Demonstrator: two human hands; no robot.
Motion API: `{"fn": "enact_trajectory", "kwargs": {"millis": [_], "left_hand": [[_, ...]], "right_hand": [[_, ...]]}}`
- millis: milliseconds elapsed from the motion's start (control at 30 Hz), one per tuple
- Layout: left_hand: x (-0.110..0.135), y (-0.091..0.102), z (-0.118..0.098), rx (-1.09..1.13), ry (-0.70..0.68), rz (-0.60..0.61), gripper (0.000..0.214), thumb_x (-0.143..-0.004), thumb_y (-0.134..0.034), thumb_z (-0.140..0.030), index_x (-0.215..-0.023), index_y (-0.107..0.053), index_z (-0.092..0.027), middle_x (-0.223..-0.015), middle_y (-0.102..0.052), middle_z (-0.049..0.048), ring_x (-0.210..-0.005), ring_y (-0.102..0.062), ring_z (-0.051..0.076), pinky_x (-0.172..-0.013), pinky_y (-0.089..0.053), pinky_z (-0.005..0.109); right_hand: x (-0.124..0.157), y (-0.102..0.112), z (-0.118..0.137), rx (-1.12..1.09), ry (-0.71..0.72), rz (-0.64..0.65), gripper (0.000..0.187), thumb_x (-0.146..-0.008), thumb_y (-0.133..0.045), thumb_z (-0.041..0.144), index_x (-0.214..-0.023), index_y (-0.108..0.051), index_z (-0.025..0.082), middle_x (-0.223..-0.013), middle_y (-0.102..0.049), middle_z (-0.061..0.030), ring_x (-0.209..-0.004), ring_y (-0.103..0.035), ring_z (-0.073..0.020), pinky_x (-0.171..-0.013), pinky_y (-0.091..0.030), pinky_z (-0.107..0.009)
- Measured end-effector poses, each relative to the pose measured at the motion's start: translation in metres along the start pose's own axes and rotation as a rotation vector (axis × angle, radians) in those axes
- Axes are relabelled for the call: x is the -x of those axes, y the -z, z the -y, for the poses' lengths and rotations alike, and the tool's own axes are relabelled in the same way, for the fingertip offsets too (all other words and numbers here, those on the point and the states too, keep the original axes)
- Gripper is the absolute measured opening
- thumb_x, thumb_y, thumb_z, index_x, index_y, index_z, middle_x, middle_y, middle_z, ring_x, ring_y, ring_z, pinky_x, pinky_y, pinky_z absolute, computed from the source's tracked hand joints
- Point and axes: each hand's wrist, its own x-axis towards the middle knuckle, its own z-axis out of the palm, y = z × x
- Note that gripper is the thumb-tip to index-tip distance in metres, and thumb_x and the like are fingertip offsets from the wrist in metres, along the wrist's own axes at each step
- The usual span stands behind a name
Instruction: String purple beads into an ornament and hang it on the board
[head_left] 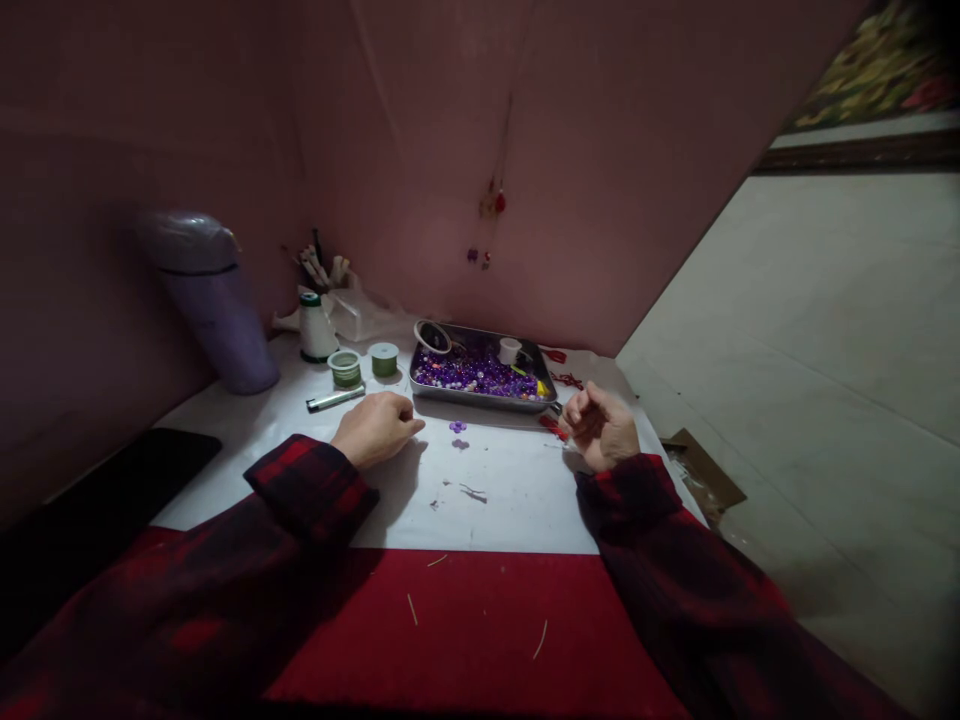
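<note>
My left hand [377, 428] is closed in a pinch over the white paper, left of centre; what its fingertips hold is too small to make out. My right hand [600, 428] is raised near the tray's front right corner with its fingers curled together, and anything in them is hidden. Between the hands, a small purple flower-shaped bead piece [457, 427] shows with a shadow just below it, apart from it. I cannot make out any thread. Beside my right hand lies a red-handled tool [553, 427], partly covered.
Behind the hands stands a dark tray [487, 403] of purple beads [480, 375]. Two green spools [346, 370], a white thread cone [318, 330], a lighter-like stick [335, 398] and a purple bottle [225, 320] stand or lie left. Dark scraps [474, 494] lie in front.
</note>
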Motion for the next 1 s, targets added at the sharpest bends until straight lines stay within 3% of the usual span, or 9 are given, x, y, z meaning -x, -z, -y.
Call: {"fn": "enact_trajectory", "kwargs": {"millis": [67, 267, 467, 533, 700, 867, 1000], "left_hand": [[0.001, 0.001, 0.0, -0.009, -0.003, 0.02, 0.024, -0.072, -0.054, -0.04, -0.065, -0.062, -0.018, -0.069, -0.06, 0.0075, -0.068, -0.051, 0.019, -0.06, -0.031, 0.029], [0.003, 0.003, 0.003, -0.046, -0.047, 0.278, 0.024, -0.058, -0.067, -0.042, -0.054, -0.06, -0.019, -0.057, -0.055, 0.0028, -0.058, -0.048, 0.016, -0.056, -0.03, 0.029], [0.003, 0.005, 0.005, -0.043, -0.074, 0.283, 0.029, -0.053, -0.07, -0.046, -0.061, -0.064, -0.019, -0.065, -0.06, 0.0044, -0.06, -0.049, 0.016, -0.057, -0.032, 0.028], [0.002, 0.006, 0.007, -0.032, -0.081, 0.263, 0.03, -0.055, -0.069, -0.048, -0.064, -0.064, -0.019, -0.067, -0.06, 0.0053, -0.061, -0.048, 0.016, -0.056, -0.031, 0.027], [0.001, 0.011, 0.007, 0.173, -0.128, 0.268, 0.036, -0.066, -0.061, -0.053, -0.068, -0.063, -0.017, -0.056, -0.052, 0.0004, -0.056, -0.044, 0.013, -0.054, -0.029, 0.025], [0.005, 0.012, 0.0, 0.475, -0.023, 0.302, 0.037, -0.071, -0.056, -0.055, -0.069, -0.057, -0.018, -0.043, -0.03, -0.0064, -0.042, -0.027, 0.009, -0.045, -0.017, 0.025], [0.008, 0.011, -0.006, 0.745, 0.04, 0.379, 0.031, -0.075, -0.057, -0.048, -0.071, -0.054, -0.018, -0.042, -0.025, -0.0079, -0.038, -0.018, 0.006, -0.042, -0.01, 0.025]], "right_hand": [[0.001, 0.001, -0.001, 0.037, -0.07, 0.071, 0.038, -0.078, -0.052, 0.044, -0.051, -0.036, 0.021, -0.044, -0.033, 0.0046, -0.039, -0.031, -0.0093, -0.039, -0.029, -0.025], [0.01, -0.004, -0.004, 0.155, -0.286, 0.388, 0.039, -0.071, -0.061, 0.043, -0.048, -0.041, 0.019, -0.037, -0.03, 0.0081, -0.034, -0.017, -0.004, -0.038, -0.012, -0.022], [0.027, -0.023, -0.003, 0.331, -0.29, 0.539, 0.027, -0.075, -0.059, 0.042, -0.086, -0.051, 0.018, -0.055, -0.043, 0.0075, -0.042, -0.032, -0.0062, -0.041, -0.02, -0.02], [0.031, -0.028, -0.004, 0.426, -0.245, 0.554, 0.024, -0.077, -0.057, 0.037, -0.092, -0.051, 0.018, -0.059, -0.045, 0.0067, -0.047, -0.038, -0.0076, -0.044, -0.027, -0.021], [0.041, -0.04, -0.005, 0.66, -0.158, 0.528, 0.004, -0.082, -0.048, 0.022, -0.083, -0.05, 0.019, -0.062, -0.052, 0.0035, -0.057, -0.049, -0.0115, -0.056, -0.038, -0.026], [0.048, -0.047, -0.005, 0.789, -0.078, 0.509, 0.006, -0.083, -0.045, 0.017, -0.081, -0.05, 0.019, -0.061, -0.056, 0.0025, -0.059, -0.054, -0.013, -0.062, -0.041, -0.028], [0.05, -0.047, -0.007, 0.883, -0.025, 0.496, 0.011, -0.084, -0.045, 0.018, -0.074, -0.05, 0.02, -0.06, -0.058, 0.0017, -0.059, -0.054, -0.0138, -0.062, -0.04, -0.029]]}}
